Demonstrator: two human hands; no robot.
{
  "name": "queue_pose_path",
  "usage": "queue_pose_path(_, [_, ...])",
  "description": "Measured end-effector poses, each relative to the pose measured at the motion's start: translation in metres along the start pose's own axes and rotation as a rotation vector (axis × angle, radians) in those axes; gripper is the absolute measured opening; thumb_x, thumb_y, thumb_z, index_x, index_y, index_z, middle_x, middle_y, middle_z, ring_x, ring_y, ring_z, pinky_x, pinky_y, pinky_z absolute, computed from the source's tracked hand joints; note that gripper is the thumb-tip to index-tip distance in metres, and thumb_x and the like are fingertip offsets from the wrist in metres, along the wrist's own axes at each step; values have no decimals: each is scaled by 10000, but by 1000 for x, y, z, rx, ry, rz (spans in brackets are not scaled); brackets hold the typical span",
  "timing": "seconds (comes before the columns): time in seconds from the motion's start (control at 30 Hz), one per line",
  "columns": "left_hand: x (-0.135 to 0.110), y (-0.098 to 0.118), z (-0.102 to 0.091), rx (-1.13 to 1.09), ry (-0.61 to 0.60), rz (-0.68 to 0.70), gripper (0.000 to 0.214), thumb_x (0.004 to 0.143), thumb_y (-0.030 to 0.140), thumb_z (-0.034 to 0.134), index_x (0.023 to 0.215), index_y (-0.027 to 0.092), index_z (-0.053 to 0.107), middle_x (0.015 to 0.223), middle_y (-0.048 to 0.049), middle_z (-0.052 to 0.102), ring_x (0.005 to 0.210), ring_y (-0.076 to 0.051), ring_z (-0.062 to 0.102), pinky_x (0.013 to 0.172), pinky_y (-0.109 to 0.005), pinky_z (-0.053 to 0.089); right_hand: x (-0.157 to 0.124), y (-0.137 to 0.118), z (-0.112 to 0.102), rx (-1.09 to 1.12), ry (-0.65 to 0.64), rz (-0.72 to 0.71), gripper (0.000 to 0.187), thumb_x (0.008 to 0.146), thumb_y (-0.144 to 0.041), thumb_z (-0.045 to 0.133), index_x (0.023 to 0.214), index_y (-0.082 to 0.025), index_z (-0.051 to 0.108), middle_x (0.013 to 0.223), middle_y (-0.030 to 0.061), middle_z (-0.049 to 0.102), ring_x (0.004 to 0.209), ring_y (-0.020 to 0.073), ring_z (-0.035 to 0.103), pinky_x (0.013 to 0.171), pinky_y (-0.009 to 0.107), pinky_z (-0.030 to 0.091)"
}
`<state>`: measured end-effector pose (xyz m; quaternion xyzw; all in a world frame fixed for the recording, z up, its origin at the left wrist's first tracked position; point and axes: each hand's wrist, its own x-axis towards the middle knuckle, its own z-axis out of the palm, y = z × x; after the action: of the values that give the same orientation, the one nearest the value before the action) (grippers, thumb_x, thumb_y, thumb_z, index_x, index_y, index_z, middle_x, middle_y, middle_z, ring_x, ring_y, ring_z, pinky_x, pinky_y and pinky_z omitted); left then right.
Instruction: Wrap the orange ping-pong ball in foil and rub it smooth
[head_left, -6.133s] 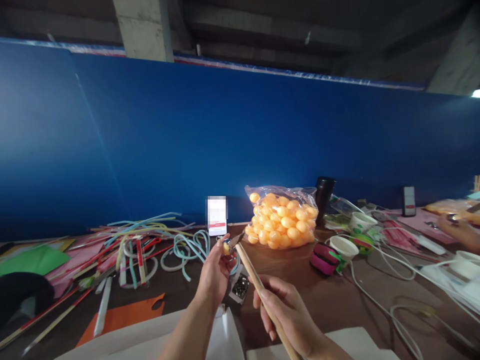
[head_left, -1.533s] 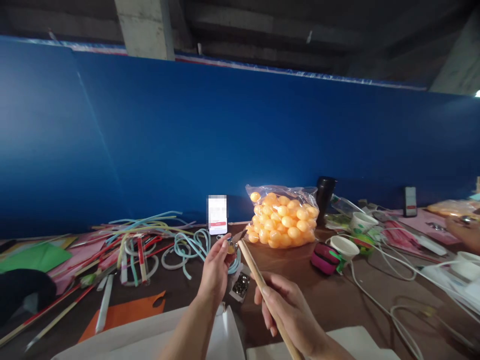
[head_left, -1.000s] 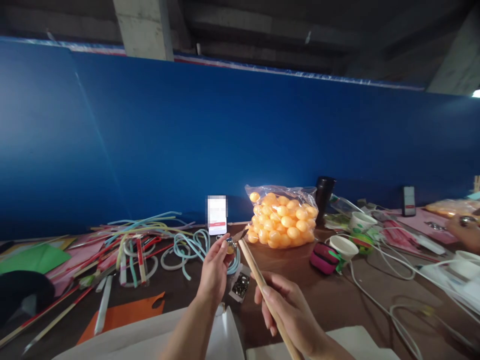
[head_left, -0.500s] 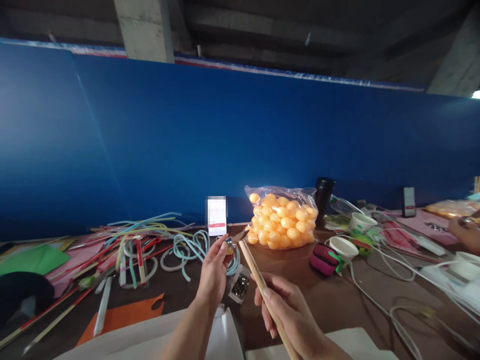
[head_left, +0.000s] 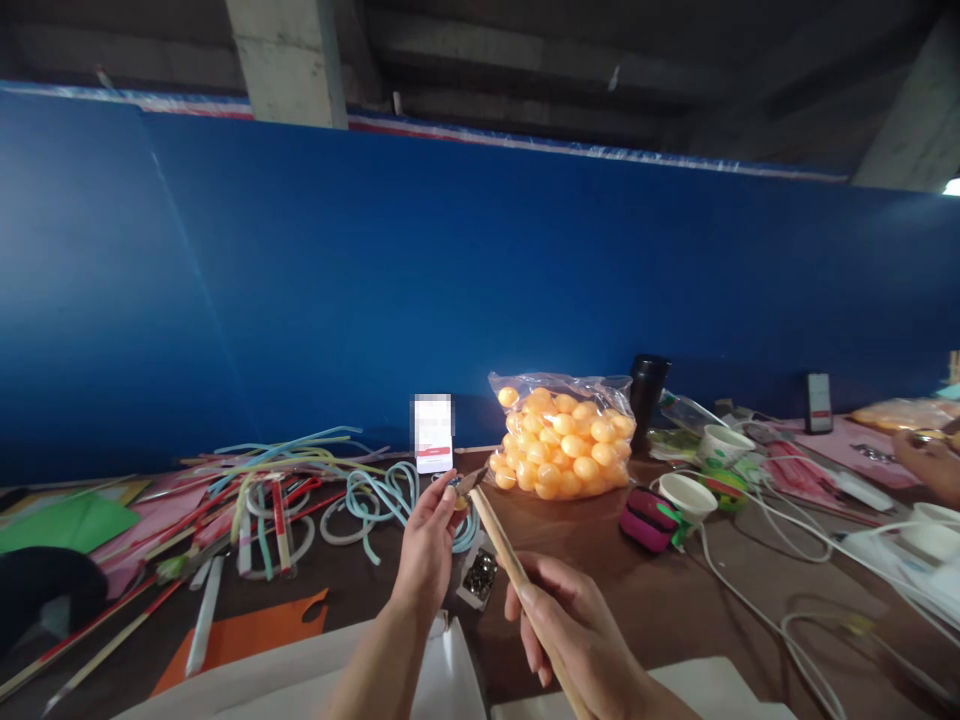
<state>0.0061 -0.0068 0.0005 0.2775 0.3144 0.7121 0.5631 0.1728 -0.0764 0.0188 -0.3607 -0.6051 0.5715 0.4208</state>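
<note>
My left hand (head_left: 426, 535) is closed, its thumb and fingers pinching a small shiny metal piece (head_left: 462, 493), silver and gold in tone. What exactly the piece is, I cannot make out. In my right hand (head_left: 574, 615) is a flat, pale wooden stick (head_left: 496, 530), slanting up and left. The stick's upper end comes close beside the metal piece; whether they touch, I cannot tell. Below and between the hands lies a small open box (head_left: 478, 574) of shiny dark metal pieces.
A clear bag of orange balls (head_left: 566, 445) stands behind, with a phone (head_left: 434, 432) to its left. Tubes and strips (head_left: 300, 470) clutter the left, beside orange paper (head_left: 247, 640). Rightward are a magenta pouch (head_left: 646, 520), paper cups (head_left: 686, 497), cables and another person's hand (head_left: 930, 465).
The metal piece looks turned in my left fingers, showing less of its bright silver face. The stick's tip has shifted slightly left and down, nearer to it.
</note>
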Motion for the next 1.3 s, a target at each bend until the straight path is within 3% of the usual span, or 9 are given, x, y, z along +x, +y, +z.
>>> queue_pose_path(0.57, [1,1,1,-40,24,6,385,693,290,776,1058,190,707,1008,-61,708,828,-126,625,827,-268,443,3,4,-3,12,20,19,387,893,-529,544,822,-149,579,502,-42,532,352,62,421,366,171,324])
queue_pose_path(0.73, [0,0,1,-48,11,-9,370,702,283,771,1053,188,704,1018,-63,712,887,-141,638,829,-257,456,2,5,-2,22,17,33,375,902,-511,545,803,-150,578,473,-54,499,352,62,413,360,164,321])
queue_pose_path(0.97, [3,-2,-4,-194,-24,-75,245,754,263,722,981,170,702,942,-50,710,834,-137,657,797,-265,518,2,8,-6,65,33,-28,341,920,-480,541,837,-151,577,610,-12,582,363,49,427,369,176,322])
queue_pose_path(1.2, [2,1,-2,-248,-43,-88,194,780,216,692,966,161,696,921,-46,704,789,-131,650,752,-256,542,0,4,-2,64,22,0,349,901,-488,554,838,-146,579,593,-24,568,366,46,420,367,166,332])
queue_pose_path(1.3, [0,2,0,-230,-57,-89,215,781,225,692,988,168,694,938,-56,701,801,-140,646,719,-250,542,0,-1,1,18,10,27,377,894,-505,546,799,-142,576,474,-54,505,339,53,396,357,165,311])
